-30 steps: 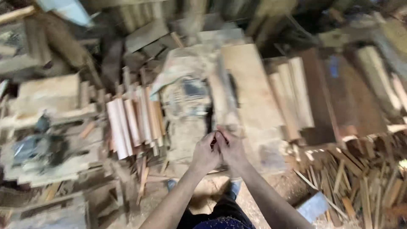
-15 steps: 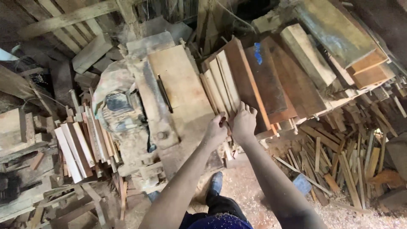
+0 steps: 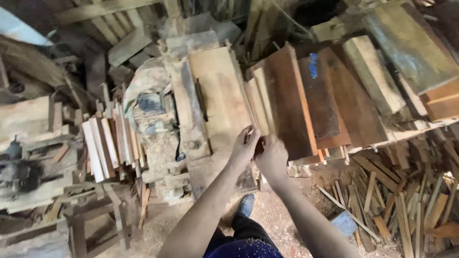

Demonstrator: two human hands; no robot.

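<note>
My left hand (image 3: 245,145) and my right hand (image 3: 272,156) meet at the near end of a thin pale board (image 3: 262,102) that stands on edge beside a table saw top (image 3: 217,95). Both hands grip that board's end, fingers curled round it. Right of it lean darker brown planks (image 3: 291,100), one marked with a blue patch (image 3: 313,66). The saw blade slot (image 3: 201,99) runs along the dusty top, left of my hands. What lies under my palms is hidden.
A motor housing (image 3: 148,107) covered in sawdust sits left of the saw. Short pale boards (image 3: 103,145) lean at the far left. Several thin offcut strips (image 3: 406,200) litter the floor at right. My shoe (image 3: 246,205) stands on sawdust below.
The view has swung left and down, so the saw and planks sit more to the right. My hands stay together and have come onto the pale board's end.
</note>
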